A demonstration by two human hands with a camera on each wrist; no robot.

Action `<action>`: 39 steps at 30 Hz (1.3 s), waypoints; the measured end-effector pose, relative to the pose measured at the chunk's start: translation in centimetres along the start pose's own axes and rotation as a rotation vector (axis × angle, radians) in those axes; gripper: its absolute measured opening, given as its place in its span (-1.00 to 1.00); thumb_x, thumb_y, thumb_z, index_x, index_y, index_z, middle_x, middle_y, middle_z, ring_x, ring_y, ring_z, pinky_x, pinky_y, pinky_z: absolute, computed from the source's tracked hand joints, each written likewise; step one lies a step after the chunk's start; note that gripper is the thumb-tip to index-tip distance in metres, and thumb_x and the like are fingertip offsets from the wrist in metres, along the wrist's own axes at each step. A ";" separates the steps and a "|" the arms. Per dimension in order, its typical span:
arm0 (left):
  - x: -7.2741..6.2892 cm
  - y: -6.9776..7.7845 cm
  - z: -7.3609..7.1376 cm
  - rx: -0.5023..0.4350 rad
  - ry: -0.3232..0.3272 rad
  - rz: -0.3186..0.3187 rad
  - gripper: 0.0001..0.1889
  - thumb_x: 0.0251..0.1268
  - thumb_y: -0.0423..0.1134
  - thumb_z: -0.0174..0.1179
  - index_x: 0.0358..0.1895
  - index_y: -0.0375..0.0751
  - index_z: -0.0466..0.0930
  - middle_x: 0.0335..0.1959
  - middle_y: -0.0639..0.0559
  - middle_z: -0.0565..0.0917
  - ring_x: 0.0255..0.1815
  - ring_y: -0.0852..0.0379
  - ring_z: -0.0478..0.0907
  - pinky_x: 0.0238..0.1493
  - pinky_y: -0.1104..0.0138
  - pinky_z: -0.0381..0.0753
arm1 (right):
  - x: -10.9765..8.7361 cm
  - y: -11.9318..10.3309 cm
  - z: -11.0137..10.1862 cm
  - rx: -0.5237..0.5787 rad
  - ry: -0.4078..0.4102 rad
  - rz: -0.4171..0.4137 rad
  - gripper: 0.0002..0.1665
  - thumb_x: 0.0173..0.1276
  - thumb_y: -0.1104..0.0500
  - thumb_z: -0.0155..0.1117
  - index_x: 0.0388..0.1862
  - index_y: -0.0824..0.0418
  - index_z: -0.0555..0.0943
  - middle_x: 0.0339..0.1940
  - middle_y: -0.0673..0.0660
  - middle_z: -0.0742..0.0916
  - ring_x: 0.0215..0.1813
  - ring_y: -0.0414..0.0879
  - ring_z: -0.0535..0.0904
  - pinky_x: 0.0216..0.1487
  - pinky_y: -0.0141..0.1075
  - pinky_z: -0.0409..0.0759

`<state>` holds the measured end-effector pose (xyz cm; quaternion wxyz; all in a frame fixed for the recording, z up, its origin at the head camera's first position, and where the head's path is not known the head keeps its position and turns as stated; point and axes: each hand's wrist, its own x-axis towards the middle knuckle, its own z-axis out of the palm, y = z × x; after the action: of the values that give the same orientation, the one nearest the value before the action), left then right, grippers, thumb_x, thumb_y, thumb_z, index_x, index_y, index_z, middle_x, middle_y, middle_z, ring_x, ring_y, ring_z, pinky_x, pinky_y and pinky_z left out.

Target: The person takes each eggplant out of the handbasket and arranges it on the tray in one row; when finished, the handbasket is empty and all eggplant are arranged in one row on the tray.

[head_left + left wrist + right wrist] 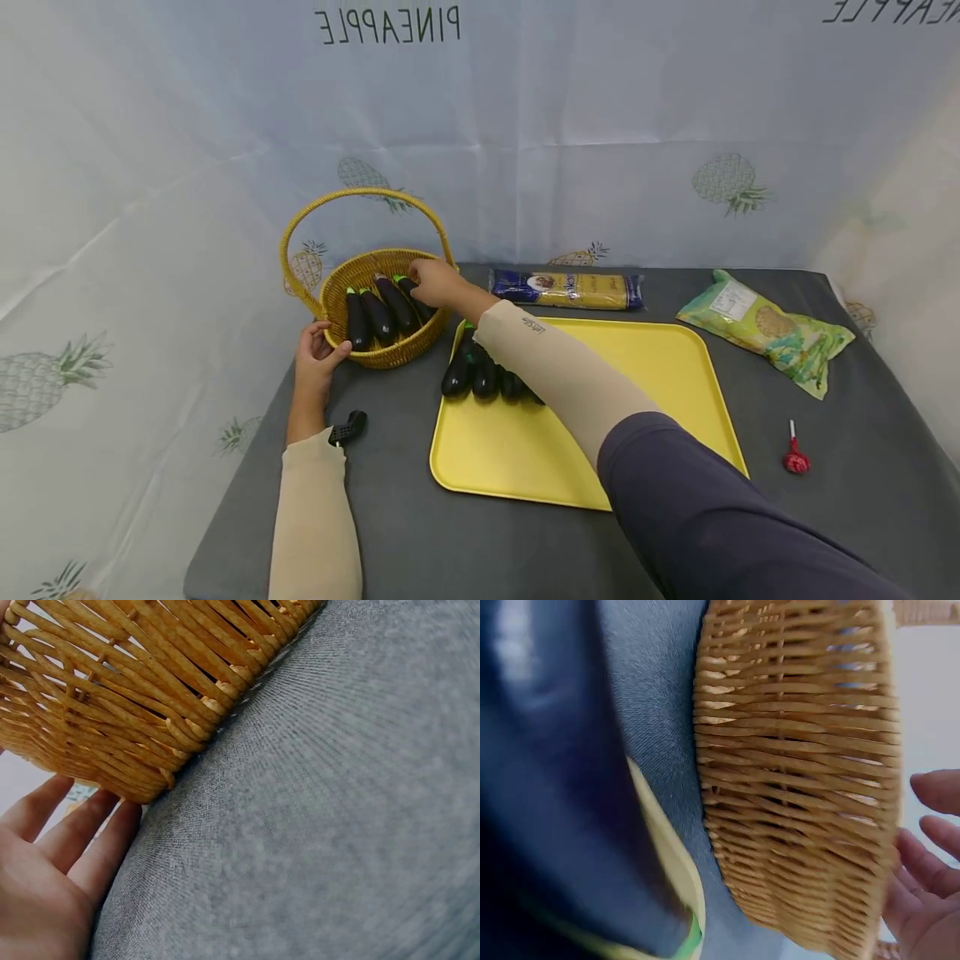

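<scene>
A yellow wicker basket [386, 357] with a tall arched handle stands at the table's back left. Several dark eggplants [377, 317] lie side by side inside it. My left hand [315, 358] holds the basket's near left rim, thumb over the edge; the left wrist view shows its fingers [105, 847] against the wicker side. Reaching over the right rim, my right hand [438, 283] is at the stem end of the rightmost eggplant [416, 302]. In the right wrist view its fingers [934, 791] look loose and spread, with nothing visible between them.
A yellow tray [517, 458] lies right of the basket, with several eggplants [483, 379] on it, partly under my right forearm. Behind it is a blue-and-yellow pasta packet [566, 289]. To the right are a green snack bag [765, 329] and a red lollipop [796, 458].
</scene>
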<state>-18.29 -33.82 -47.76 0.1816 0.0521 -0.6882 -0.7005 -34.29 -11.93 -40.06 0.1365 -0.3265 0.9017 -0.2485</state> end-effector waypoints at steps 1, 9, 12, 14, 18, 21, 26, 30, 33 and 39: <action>-0.1 0.0 0.0 -0.001 0.000 -0.003 -0.48 0.25 -0.52 0.22 0.23 -0.40 0.23 0.38 -0.42 0.26 0.31 -0.21 0.30 0.01 0.48 0.44 | 0.5 0.0 0.4 -0.027 -0.016 0.014 -0.51 0.48 0.16 0.12 0.35 0.22 0.39 0.19 0.14 0.58 0.08 -0.05 0.54 0.03 -0.21 0.50; 0.1 0.2 0.1 0.002 0.007 -0.013 -0.48 0.26 -0.56 0.19 0.24 -0.42 0.22 0.37 -0.41 0.27 0.29 -0.20 0.31 0.02 0.48 0.43 | 2.9 -0.7 2.0 -0.299 -0.154 0.140 -0.28 0.53 0.10 0.01 0.57 0.18 0.03 0.08 0.15 0.60 -0.12 -0.07 0.55 -0.27 -0.29 0.43; 0.1 0.2 0.4 0.017 0.000 -0.025 -0.47 0.27 -0.53 0.21 0.25 -0.42 0.21 0.37 -0.38 0.28 0.30 -0.19 0.30 0.03 0.49 0.43 | 2.7 -0.8 2.2 -0.323 -0.174 0.187 -0.27 0.54 0.05 0.00 0.56 0.20 0.04 -0.03 0.13 0.63 -0.25 -0.10 0.54 -0.32 -0.28 0.44; 0.1 0.1 0.5 0.020 -0.004 -0.033 -0.46 0.27 -0.52 0.21 0.27 -0.43 0.20 0.37 -0.36 0.29 0.31 -0.19 0.30 0.03 0.49 0.43 | 2.4 -0.8 2.1 -0.316 -0.150 0.202 -0.28 0.52 0.02 0.03 0.53 0.23 0.10 -0.10 0.10 0.63 -0.30 -0.12 0.55 -0.35 -0.29 0.44; 0.1 0.0 0.6 0.009 -0.006 -0.032 -0.44 0.27 -0.53 0.20 0.28 -0.47 0.17 0.37 -0.37 0.29 0.31 -0.20 0.29 0.03 0.48 0.43 | 2.3 -0.7 1.5 -0.195 -0.082 0.227 -0.26 0.49 -0.01 0.05 0.51 0.26 0.12 -0.32 0.08 0.63 -0.45 -0.12 0.53 -0.47 -0.28 0.43; 0.1 0.0 0.5 -0.001 0.002 -0.021 -0.46 0.26 -0.56 0.19 0.26 -0.45 0.20 0.36 -0.39 0.28 0.28 -0.19 0.32 0.01 0.48 0.44 | 2.2 -0.8 0.6 -0.067 -0.030 0.226 -0.32 0.46 -0.05 0.08 0.43 0.26 0.25 -0.27 0.09 0.61 -0.41 -0.09 0.52 -0.43 -0.26 0.44; 0.4 0.0 0.2 -0.011 0.012 -0.009 -0.52 0.25 -0.56 0.20 0.20 -0.31 0.28 0.36 -0.41 0.27 0.25 -0.13 0.35 0.01 0.47 0.44 | 0.5 -1.3 -1.7 0.202 0.010 0.204 -0.49 0.37 -0.06 0.20 0.16 0.20 0.44 -0.14 0.12 0.60 -0.27 -0.02 0.54 -0.32 -0.20 0.50; 0.8 0.0 0.3 -0.026 0.008 0.004 -0.51 0.24 -0.56 0.20 0.20 -0.31 0.28 0.37 -0.43 0.26 0.25 -0.14 0.35 0.01 0.46 0.44 | -1.4 -1.5 -3.2 0.454 0.018 0.205 -0.34 0.32 -0.01 0.28 0.30 0.20 0.33 0.00 0.12 0.57 -0.20 -0.05 0.57 -0.22 -0.17 0.60; 0.8 0.1 0.3 -0.041 0.018 0.010 -0.51 0.24 -0.59 0.18 0.21 -0.35 0.27 0.37 -0.44 0.26 0.22 -0.14 0.37 -0.01 0.46 0.45 | -3.1 -1.4 -3.7 0.588 -0.003 0.175 -0.22 0.32 0.06 0.30 0.41 0.23 0.20 0.12 0.16 0.51 -0.10 -0.05 0.58 -0.16 -0.14 0.62; 0.2 0.1 0.4 -0.045 0.019 -0.006 -0.53 0.25 -0.60 0.16 0.19 -0.34 0.27 0.37 -0.42 0.26 0.19 -0.09 0.38 -0.01 0.45 0.45 | -7.7 0.7 -4.1 0.612 -0.056 0.187 -0.20 0.32 0.08 0.30 0.42 0.21 0.15 0.12 0.19 0.49 -0.16 0.02 0.56 -0.15 -0.08 0.59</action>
<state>-18.60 -33.49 -47.56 0.1871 0.0566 -0.6702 -0.7159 -30.58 -4.97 -36.39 0.2754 -0.1929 0.8070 -0.4855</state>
